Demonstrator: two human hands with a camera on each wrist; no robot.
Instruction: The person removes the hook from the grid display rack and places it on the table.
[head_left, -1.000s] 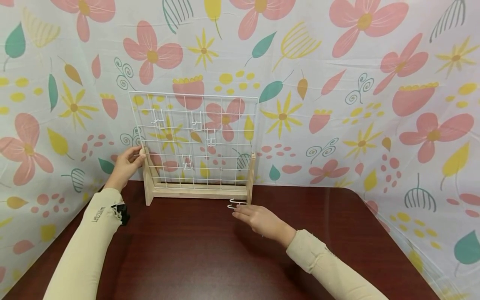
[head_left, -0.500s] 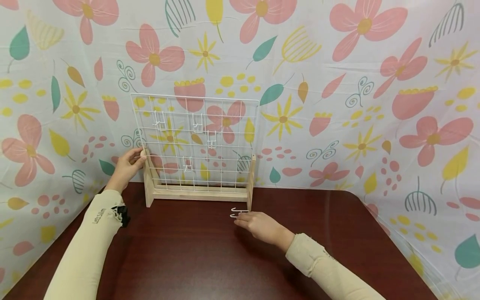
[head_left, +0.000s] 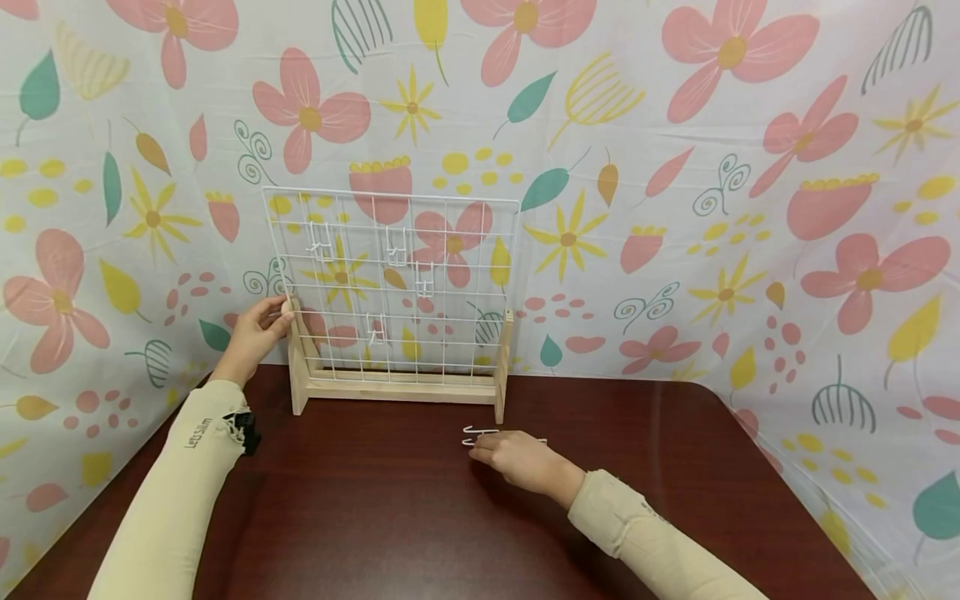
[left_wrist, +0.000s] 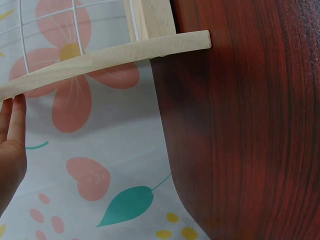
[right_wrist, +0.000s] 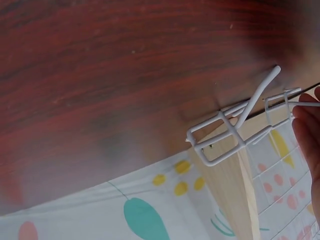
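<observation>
A white wire grid rack point(head_left: 401, 390) with a wooden stand stands upright at the back of the table. Several white wire hooks point(head_left: 425, 281) hang on its grid. My left hand point(head_left: 255, 337) holds the top of the rack's left wooden post point(left_wrist: 100, 61), its fingertips against the wood. Low over the table, in front of the right post point(head_left: 502, 367), my right hand point(head_left: 525, 458) pinches a white wire hook point(head_left: 480, 431). Two hooks show in the right wrist view: one at my fingers point(right_wrist: 306, 132), and another hook point(right_wrist: 225, 135) nearer the camera, its support unclear.
The dark reddish-brown table point(head_left: 360, 500) reaches back to a flower-patterned curtain point(head_left: 600, 108), which also runs along both sides. The rack's wooden feet stand close to the table's back edge.
My right hand and its hook have come slightly down, away from the rack's right foot. A white wire end now shows behind that hand. The left hand stays on the post.
</observation>
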